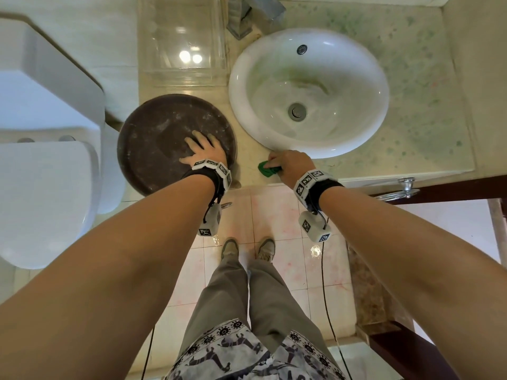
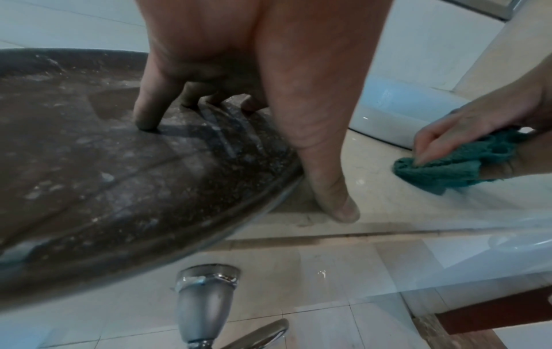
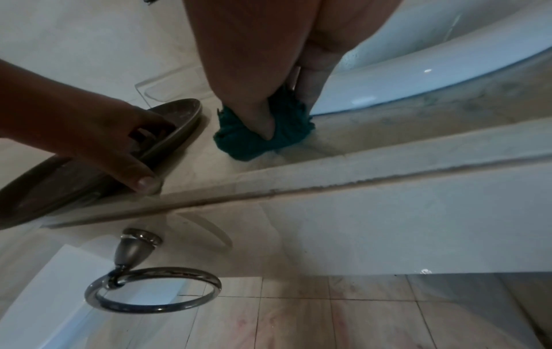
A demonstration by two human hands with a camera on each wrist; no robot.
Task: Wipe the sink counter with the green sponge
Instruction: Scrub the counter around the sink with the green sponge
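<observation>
The right hand [image 1: 292, 164] pinches the green sponge [image 1: 265, 169] with curled fingers on the surface [image 1: 428, 105], just before the sink [image 1: 238, 86]. Left of the sink, the left hand [image 1: 204, 150] grips a dark tray [image 1: 153, 127], fingers spread.

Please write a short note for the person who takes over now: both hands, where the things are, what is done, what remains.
Left hand: grips the rim of the round dark brown tray, fingers inside, thumb outside.
Right hand: grips the crumpled green sponge, pressed on the beige stone counter before the white sink basin.
Done: wiping begun at the front edge.
Left: green specks right of the basin.
</observation>
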